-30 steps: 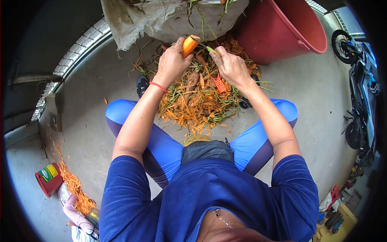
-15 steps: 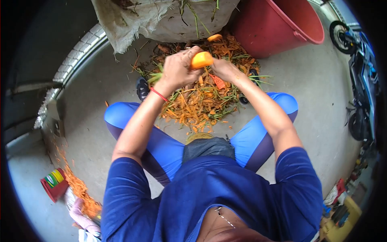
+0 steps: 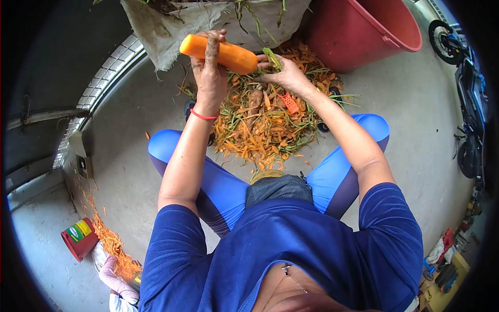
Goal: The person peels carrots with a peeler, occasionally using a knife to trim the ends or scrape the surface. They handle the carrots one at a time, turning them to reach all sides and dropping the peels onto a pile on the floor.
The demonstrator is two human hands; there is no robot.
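A large peeled carrot lies sideways in my left hand, its fingers wrapped around the middle. Close to the carrot's right end is my right hand, closed on the yellow-green handle of a knife; the thin blade points up and away. Below both hands spreads a pile of carrot peelings mixed with green stems. An unpeeled, soil-stained carrot rests in the pile. Beside it lies an orange plastic piece with holes.
A white sack with stems on it sits at the front, next to a big red tub. A motorbike stands at right. Lower left are a small red bucket, more orange shreds and another person's pink sleeve.
My left hand has raised the carrot and turned it sideways, showing its full length. My right hand has turned, bringing the knife into view. An orange piece above the pile is no longer visible there.
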